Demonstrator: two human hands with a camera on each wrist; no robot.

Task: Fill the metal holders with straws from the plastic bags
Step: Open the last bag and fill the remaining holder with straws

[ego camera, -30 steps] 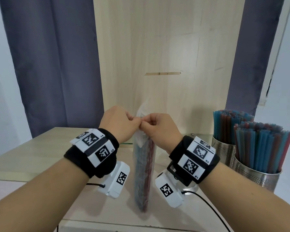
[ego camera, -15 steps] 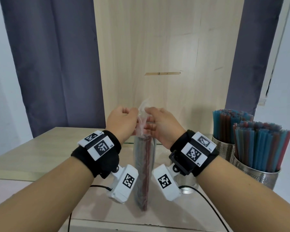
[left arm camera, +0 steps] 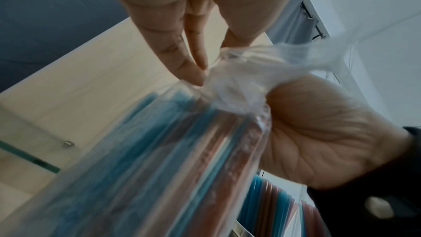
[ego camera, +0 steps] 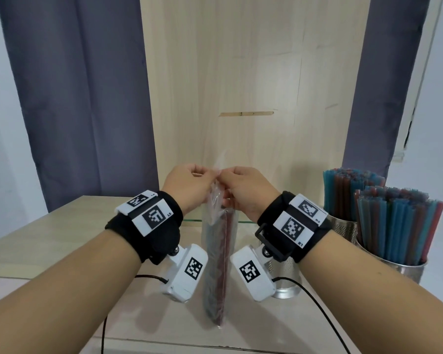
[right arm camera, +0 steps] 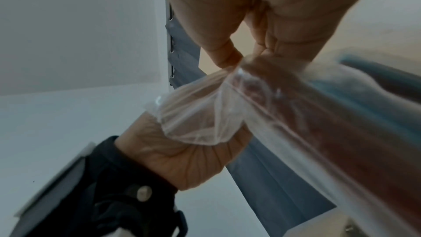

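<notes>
Item 1, plastic bag [ego camera: 216,256]: clear, packed with blue and red straws [left arm camera: 159,159], hanging upright above the desk [ego camera: 49,241], between my two wrists. Held at its gathered top only; the bottom end looks just clear of the desk, though I cannot tell if it touches.

Item 2, left hand [ego camera: 188,187]: grip closed in a pinch on the left side of the bag's mouth.

Item 3, right hand [ego camera: 246,187]: grip likewise closed, pinching the right side of the mouth.

Change noted: a second ago both hands met knuckle to knuckle lower down; they now sit higher, and a peak of loose film stands up between them. I read this as the mouth being worked apart, not yet opened wide enough to draw straws.

Item 4, metal holders: two at the right, near holder [ego camera: 394,267] and rear holder [ego camera: 343,226], each already crammed with straws. A third holder [ego camera: 283,279] stands just behind my right wrist camera; its contents are hidden. I judge that one the likely destination.

View notes: the head view shows the bag edge-on and hides the fingertips. The left wrist view shows the film bunched into a white twist [left arm camera: 237,93] where the fingers [left arm camera: 189,71] nip it. The right wrist view shows a loose flap of bag [right arm camera: 198,114] folded out over the opposite palm, and a seam line running down the bag. Both wrist views are blurred.
</notes>
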